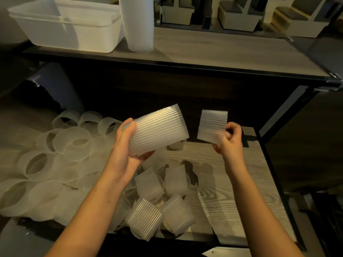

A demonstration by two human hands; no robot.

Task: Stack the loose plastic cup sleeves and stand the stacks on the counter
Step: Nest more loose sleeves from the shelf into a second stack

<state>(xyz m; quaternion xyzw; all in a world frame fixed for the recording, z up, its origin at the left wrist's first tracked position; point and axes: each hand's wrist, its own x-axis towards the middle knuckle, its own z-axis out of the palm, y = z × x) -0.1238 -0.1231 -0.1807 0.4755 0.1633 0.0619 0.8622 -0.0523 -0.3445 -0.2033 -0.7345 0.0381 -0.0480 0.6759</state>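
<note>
My left hand (128, 145) grips a short stack of ribbed, translucent cup sleeves (159, 129), held tilted on its side above the lower shelf. To its right, my right hand (230, 140) pinches a single sleeve (212, 125) by its lower edge, a small gap away from the stack's open end. Several loose sleeves (74, 143) lie scattered over the lower wooden shelf (232, 191), mostly to the left and under my arms. A tall finished stack of sleeves (138, 25) stands upright on the upper counter (213, 51).
A white plastic tub (70, 25) sits on the counter left of the tall stack. The counter's black front edge overhangs the shelf. A black metal frame runs down the right side. Seats stand in the background beyond the counter.
</note>
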